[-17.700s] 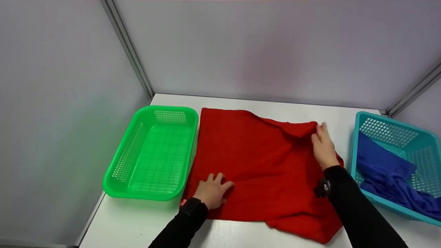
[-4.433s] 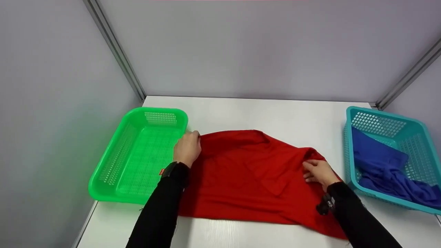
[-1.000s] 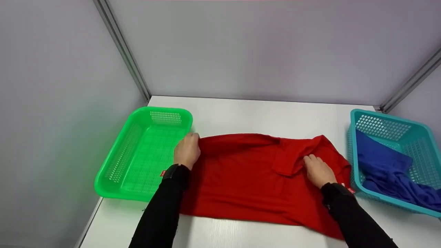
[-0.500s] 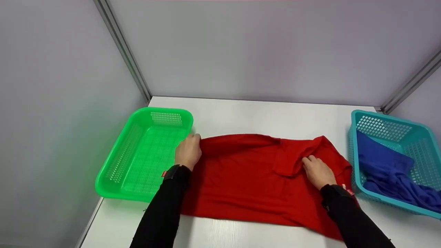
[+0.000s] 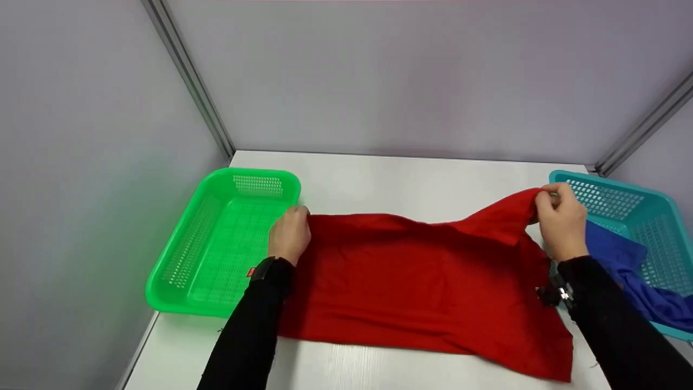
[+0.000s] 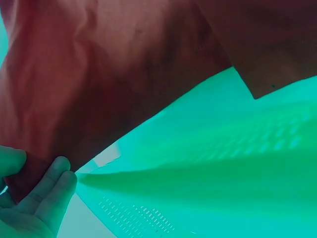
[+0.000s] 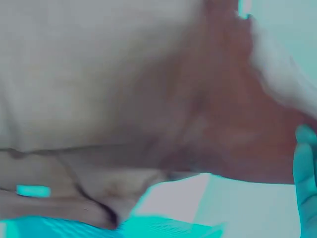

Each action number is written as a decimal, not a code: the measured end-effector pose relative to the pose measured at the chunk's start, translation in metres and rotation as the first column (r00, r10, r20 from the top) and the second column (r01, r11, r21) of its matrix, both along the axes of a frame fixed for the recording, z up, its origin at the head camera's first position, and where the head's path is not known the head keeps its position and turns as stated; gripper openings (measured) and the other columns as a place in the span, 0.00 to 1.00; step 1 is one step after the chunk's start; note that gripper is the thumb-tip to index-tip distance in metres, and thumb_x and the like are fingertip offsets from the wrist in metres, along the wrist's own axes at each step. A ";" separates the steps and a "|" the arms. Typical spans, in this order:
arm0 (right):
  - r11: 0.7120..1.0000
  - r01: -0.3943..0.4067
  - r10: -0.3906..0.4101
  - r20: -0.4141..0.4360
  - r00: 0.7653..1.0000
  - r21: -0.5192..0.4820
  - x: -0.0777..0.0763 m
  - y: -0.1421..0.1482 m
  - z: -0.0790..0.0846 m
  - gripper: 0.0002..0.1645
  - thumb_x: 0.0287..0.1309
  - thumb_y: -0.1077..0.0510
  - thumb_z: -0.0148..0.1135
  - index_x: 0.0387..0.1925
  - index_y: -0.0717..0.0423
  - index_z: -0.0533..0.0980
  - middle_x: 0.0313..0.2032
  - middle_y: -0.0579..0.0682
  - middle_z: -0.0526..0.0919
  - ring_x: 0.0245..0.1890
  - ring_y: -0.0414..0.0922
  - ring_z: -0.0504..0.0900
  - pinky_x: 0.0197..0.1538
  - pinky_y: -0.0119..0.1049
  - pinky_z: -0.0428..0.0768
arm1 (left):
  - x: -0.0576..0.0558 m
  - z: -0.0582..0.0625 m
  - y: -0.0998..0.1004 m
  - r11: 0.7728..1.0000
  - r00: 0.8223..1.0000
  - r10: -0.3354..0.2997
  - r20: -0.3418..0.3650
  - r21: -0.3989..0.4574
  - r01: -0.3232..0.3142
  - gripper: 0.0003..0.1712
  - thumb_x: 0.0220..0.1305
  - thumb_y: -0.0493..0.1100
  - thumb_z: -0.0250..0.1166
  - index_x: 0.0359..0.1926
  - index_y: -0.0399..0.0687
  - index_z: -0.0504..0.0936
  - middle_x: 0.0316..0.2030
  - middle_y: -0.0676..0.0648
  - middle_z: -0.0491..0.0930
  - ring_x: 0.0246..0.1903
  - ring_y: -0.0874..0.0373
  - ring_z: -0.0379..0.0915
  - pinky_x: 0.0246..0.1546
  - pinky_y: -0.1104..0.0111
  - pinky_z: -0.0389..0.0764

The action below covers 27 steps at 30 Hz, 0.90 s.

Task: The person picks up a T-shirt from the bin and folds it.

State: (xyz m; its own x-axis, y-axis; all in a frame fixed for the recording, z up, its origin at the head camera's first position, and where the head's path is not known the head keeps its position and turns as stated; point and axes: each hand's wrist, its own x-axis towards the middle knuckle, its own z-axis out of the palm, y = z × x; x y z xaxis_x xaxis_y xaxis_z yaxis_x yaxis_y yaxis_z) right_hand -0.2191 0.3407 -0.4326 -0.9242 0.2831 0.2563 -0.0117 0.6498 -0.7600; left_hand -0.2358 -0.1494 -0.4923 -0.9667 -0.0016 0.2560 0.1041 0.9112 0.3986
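Note:
A red T-shirt lies spread across the white table, its far edge raised between the hands. My left hand pinches the far left corner beside the green basket; in the left wrist view, the thumb and fingers close on the cloth. At the far right, my right hand pinches another corner and holds it up, so a flap of cloth hangs below the fingers. In the right wrist view the cloth is blurred, with fingertips at its right edge. A small red tag shows by the left wrist.
The green basket stands on the left of the table. On the right, partly behind the right arm, is a teal basket with a blue cloth inside. Grey panels rise along the back and sides.
My right hand has moved right and away from me, lifting the T-shirt's far right corner and unfolding it. The left hand keeps its corner. Earlier the T-shirt lay flatter, reaching further back.

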 end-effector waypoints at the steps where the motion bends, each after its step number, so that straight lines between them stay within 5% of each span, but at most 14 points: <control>1: 1.000 0.017 -0.017 -0.015 1.000 0.000 0.000 0.000 0.006 0.22 0.79 0.50 0.46 0.57 0.61 0.76 0.18 0.28 0.74 0.19 0.32 0.70 0.27 0.25 0.69 | 0.000 0.001 -0.001 1.000 1.000 0.003 0.008 0.006 -0.003 0.06 0.72 0.28 0.59 0.39 0.34 0.83 0.42 0.34 0.86 0.40 0.30 0.86 0.38 0.41 0.86; 7: 0.997 0.068 -0.065 -0.075 0.995 0.029 0.009 -0.005 0.019 0.19 0.77 0.51 0.49 0.52 0.60 0.78 0.13 0.36 0.65 0.15 0.37 0.63 0.23 0.27 0.64 | 0.004 0.002 -0.003 1.000 0.999 -0.025 0.021 -0.006 0.025 0.06 0.71 0.29 0.59 0.38 0.35 0.82 0.40 0.34 0.85 0.40 0.30 0.86 0.39 0.41 0.86; 10: 0.997 0.048 -0.043 -0.078 0.996 0.065 0.021 -0.002 0.016 0.17 0.77 0.52 0.51 0.51 0.61 0.79 0.14 0.27 0.68 0.16 0.30 0.67 0.22 0.24 0.66 | 0.012 0.000 -0.003 0.994 0.997 -0.083 -0.002 -0.076 0.083 0.04 0.68 0.29 0.61 0.36 0.35 0.82 0.37 0.35 0.83 0.36 0.31 0.85 0.36 0.42 0.86; 13: 0.991 0.010 0.001 -0.084 0.996 0.132 0.040 0.007 0.010 0.15 0.76 0.55 0.54 0.49 0.62 0.80 0.18 0.19 0.72 0.18 0.24 0.72 0.23 0.21 0.69 | 0.023 -0.003 -0.003 0.971 0.987 -0.158 -0.025 -0.184 0.151 0.03 0.64 0.28 0.63 0.34 0.35 0.80 0.34 0.37 0.81 0.31 0.34 0.84 0.30 0.46 0.85; 16: 0.979 -0.041 0.058 -0.079 0.995 0.201 0.060 0.020 0.001 0.12 0.76 0.57 0.56 0.47 0.63 0.79 0.19 0.25 0.76 0.18 0.25 0.71 0.23 0.20 0.69 | 0.034 -0.008 -0.006 0.937 0.974 -0.221 -0.055 -0.288 0.197 0.04 0.62 0.27 0.66 0.31 0.36 0.80 0.31 0.38 0.80 0.27 0.40 0.83 0.26 0.50 0.85; 22: 0.952 -0.157 0.134 0.103 0.986 0.264 0.096 0.046 -0.026 0.08 0.77 0.58 0.57 0.45 0.58 0.79 0.19 0.41 0.81 0.18 0.30 0.73 0.23 0.28 0.68 | 0.047 -0.020 -0.015 0.877 0.946 -0.297 -0.127 -0.429 0.218 0.05 0.59 0.27 0.70 0.29 0.36 0.83 0.30 0.38 0.82 0.32 0.43 0.84 0.35 0.53 0.88; 25: 0.931 -0.250 0.177 0.269 0.947 0.268 0.106 0.052 -0.041 0.08 0.78 0.57 0.55 0.44 0.58 0.78 0.20 0.45 0.83 0.20 0.32 0.80 0.26 0.28 0.75 | 0.050 -0.026 -0.017 0.836 0.939 -0.320 -0.128 -0.504 0.216 0.08 0.59 0.26 0.71 0.26 0.37 0.83 0.30 0.38 0.84 0.42 0.42 0.86 0.53 0.52 0.87; 27: 0.896 -0.327 0.199 0.386 0.901 0.301 0.111 0.052 -0.051 0.07 0.77 0.59 0.54 0.43 0.56 0.76 0.20 0.45 0.80 0.20 0.36 0.79 0.27 0.30 0.75 | 0.053 -0.029 -0.017 0.798 0.941 -0.318 -0.112 -0.568 0.202 0.11 0.59 0.27 0.72 0.22 0.38 0.84 0.31 0.38 0.87 0.51 0.42 0.86 0.64 0.50 0.82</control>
